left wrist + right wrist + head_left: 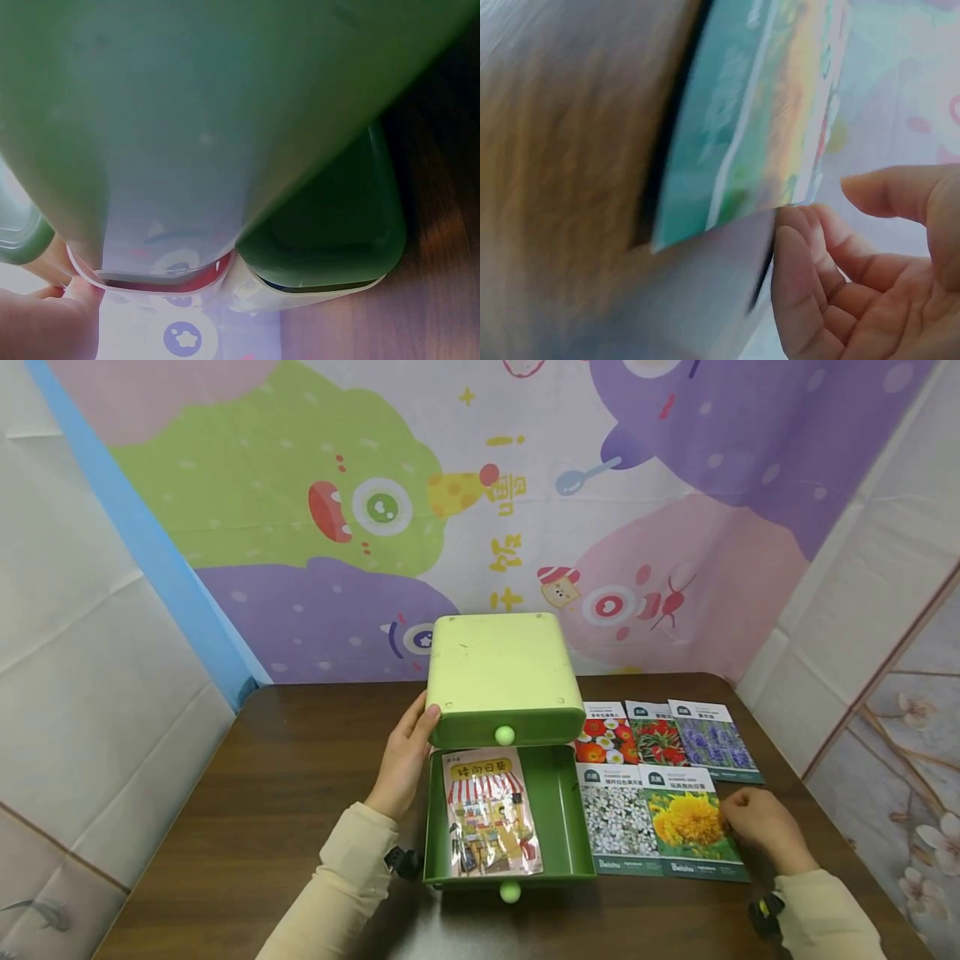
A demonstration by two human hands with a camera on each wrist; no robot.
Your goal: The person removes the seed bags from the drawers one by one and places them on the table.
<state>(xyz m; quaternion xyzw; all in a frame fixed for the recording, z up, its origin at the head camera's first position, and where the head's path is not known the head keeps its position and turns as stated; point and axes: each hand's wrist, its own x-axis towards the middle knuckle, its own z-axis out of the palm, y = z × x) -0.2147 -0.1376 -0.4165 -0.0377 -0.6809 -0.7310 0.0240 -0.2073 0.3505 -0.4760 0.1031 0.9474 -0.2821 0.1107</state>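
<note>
A small two-drawer box [502, 664] with a pale yellow-green top stands on the table, its lower drawer [558, 810] pulled out. Inside that drawer lies a pink packet [493, 818] with a striped awning picture. My left hand [401, 760] rests against the box's left side, its thumb at the front corner. At the right edge of a seed packet with a yellow flower [690, 822] is my right hand [768, 827]. In the right wrist view its bent fingertips [791, 240] meet the packet's edge, while the thumb stands apart from them.
Beside the yellow-flower packet lies a white-flower seed packet [621, 818]. Behind them are packets with orange-and-white flowers [606, 739], red flowers [658, 743] and purple flowers [716, 743]. A cartoon-printed cloth [285, 502] hangs behind the brown table [300, 760].
</note>
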